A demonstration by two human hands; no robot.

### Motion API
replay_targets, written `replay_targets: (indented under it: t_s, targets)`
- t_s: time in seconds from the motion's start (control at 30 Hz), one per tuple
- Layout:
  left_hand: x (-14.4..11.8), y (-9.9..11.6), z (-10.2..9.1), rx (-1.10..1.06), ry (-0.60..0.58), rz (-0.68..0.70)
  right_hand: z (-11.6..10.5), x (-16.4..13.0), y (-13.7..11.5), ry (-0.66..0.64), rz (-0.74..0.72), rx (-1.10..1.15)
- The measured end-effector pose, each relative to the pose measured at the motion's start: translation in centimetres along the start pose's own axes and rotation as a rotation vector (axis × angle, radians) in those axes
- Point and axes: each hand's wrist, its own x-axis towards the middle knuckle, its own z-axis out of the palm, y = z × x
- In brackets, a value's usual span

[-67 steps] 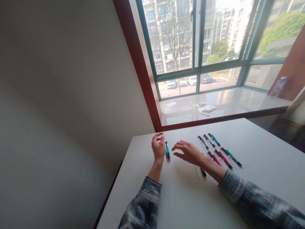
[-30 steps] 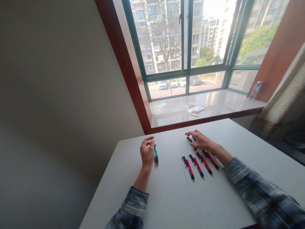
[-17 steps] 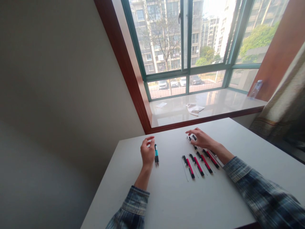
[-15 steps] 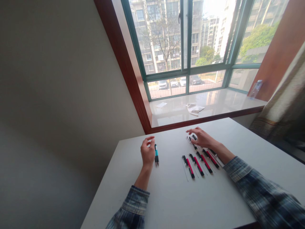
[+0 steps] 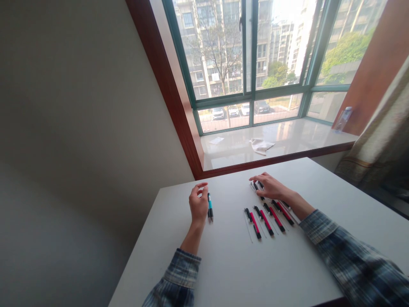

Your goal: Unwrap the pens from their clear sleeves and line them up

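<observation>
Left hand [image 5: 198,207] beside teal pen [image 5: 209,205]; right hand [image 5: 271,186] on far pens [image 5: 257,186].

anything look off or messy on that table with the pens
Nothing stands out. The red pens lie in a tidy slanted row on the white table, the teal pens sit together beside the left hand, and the right hand rests over the row's far end.

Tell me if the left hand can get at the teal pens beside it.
Probably yes. The left hand rests on the table right next to the teal pens, fingers loosely curled, with nothing between them. The right hand is away over the red pens.
</observation>
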Motion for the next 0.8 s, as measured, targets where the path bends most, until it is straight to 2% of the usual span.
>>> replay_targets:
  t_s: [0.17, 0.27, 0.4, 0.5, 0.63, 0.73, 0.8]
  targets:
    - [0.1, -0.3, 0.1, 0.005, -0.002, 0.002, -0.1, 0.1, 0.2, 0.022, -0.019, -0.029]
    - [0.2, -0.4, 0.1, 0.0, -0.003, -0.005, -0.7, 0.2, -0.3, 0.097, -0.029, -0.043]
    - [0.1, 0.2, 0.2, -0.013, -0.056, -0.004, -1.5, 0.2, -3.0, 0.252, -0.118, -0.013]
    - [-0.3, 1.1, 0.6, -0.042, -0.242, -0.009, -1.4, 0.1, -6.4, 0.314, -0.24, 0.024]
    - [-1.6, 2.4, 1.5, -0.116, -0.582, 0.006, -0.3, 0.0, -10.0, 0.253, -0.396, 0.043]
    - [-2.4, 2.8, 2.0, -0.128, -0.705, -0.018, 0.3, -0.1, -11.0, 0.225, -0.446, 0.059]
    - [-2.7, 2.7, 2.2, -0.136, -0.74, -0.03, 0.5, -0.2, -11.1, 0.217, -0.449, 0.075]
